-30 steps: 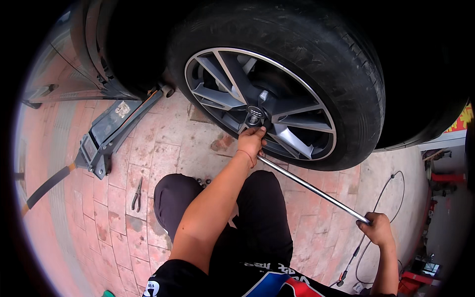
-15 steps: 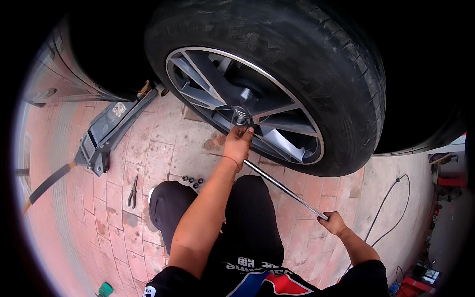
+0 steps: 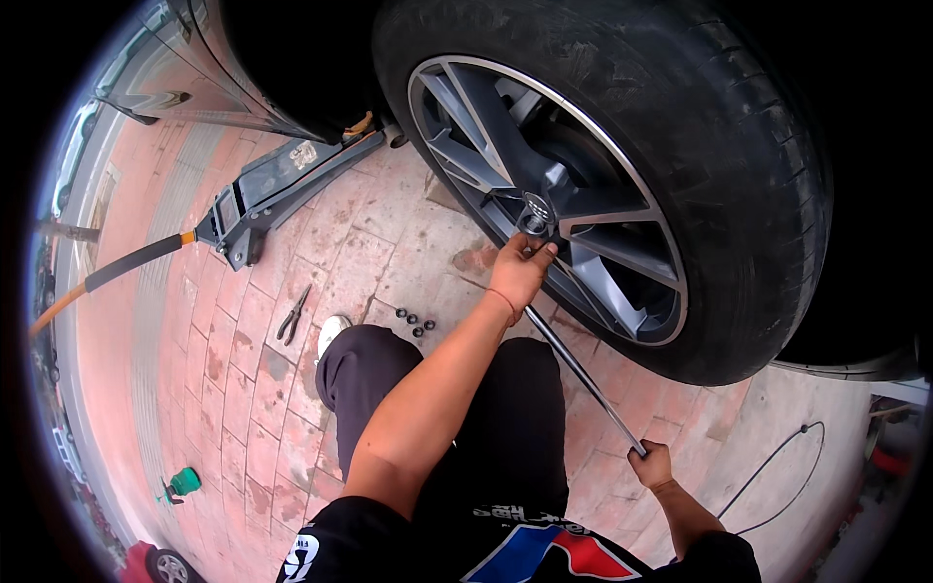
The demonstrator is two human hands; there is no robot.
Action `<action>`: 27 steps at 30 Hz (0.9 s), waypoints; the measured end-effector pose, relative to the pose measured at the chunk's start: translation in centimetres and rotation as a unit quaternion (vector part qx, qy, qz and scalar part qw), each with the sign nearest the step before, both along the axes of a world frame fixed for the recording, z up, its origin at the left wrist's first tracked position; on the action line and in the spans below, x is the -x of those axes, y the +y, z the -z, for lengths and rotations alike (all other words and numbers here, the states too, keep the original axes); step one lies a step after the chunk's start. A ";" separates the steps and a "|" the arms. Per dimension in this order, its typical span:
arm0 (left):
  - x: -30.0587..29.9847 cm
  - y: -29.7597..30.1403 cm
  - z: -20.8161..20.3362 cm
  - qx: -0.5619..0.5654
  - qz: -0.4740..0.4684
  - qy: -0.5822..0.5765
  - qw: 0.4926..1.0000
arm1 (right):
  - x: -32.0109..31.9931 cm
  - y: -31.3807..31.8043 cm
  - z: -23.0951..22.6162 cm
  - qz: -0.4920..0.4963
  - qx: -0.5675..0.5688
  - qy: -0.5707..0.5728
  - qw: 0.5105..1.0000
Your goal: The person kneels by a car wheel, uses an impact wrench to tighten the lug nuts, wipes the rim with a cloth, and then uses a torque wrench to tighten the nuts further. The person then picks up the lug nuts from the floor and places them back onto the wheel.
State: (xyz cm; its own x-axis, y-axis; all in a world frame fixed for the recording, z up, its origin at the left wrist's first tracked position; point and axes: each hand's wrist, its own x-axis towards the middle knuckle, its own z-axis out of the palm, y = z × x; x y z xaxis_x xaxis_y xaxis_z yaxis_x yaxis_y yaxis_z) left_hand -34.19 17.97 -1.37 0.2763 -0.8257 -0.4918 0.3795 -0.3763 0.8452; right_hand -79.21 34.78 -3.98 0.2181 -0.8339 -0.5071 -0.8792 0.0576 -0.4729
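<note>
"What do the left hand's (image 3: 520,274) fingers have?"
"They're curled round the top end of a long, shiny, round metal bar (image 3: 583,376), by the middle of the big black rubber wheel with grey spokes (image 3: 734,194)."
"And the right hand (image 3: 655,468)?"
"Its fingers are wrapped round the low end."
"Which way does the bar lie?"
"Slanting down and right. The left hand is nearer the wheel."

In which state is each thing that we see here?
Metal bar: slanted, held at both ends
Left hand: closed at its upper end
Right hand: closed on its lower end
Wheel: upright, center cap in place
Pliers: lying on the paving, handles apart
Black rings: loose on paving
Floor jack: standing, handle attached
Black cable: looped
</note>
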 end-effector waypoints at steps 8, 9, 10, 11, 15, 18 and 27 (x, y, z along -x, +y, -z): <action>-1.8 2.3 0.7 -0.002 -0.003 0.068 0.998 | -2.6 0.7 -10.1 -0.020 0.065 0.166 0.984; -1.9 3.5 0.2 -0.021 -0.020 0.077 0.997 | -3.2 1.3 -12.5 -0.028 0.065 0.188 0.980; -2.8 4.4 -0.8 -0.029 -0.017 0.072 0.997 | -4.2 1.5 -14.4 -0.028 0.062 0.200 0.977; -4.0 4.5 -1.8 -0.034 -0.021 0.069 0.997 | -5.6 1.5 -16.1 -0.026 0.065 0.208 0.976; -9.3 1.7 -3.4 -0.019 -0.024 0.039 0.999 | -12.0 -0.7 -21.3 -0.050 0.140 0.205 0.967; -10.7 -0.5 -4.1 -0.007 -0.001 0.068 0.998 | -15.2 -2.4 -24.9 -0.022 0.122 0.243 0.962; -10.4 -1.7 -3.5 -0.002 -0.003 0.107 0.994 | -17.3 -3.3 -28.8 0.002 0.087 0.265 0.960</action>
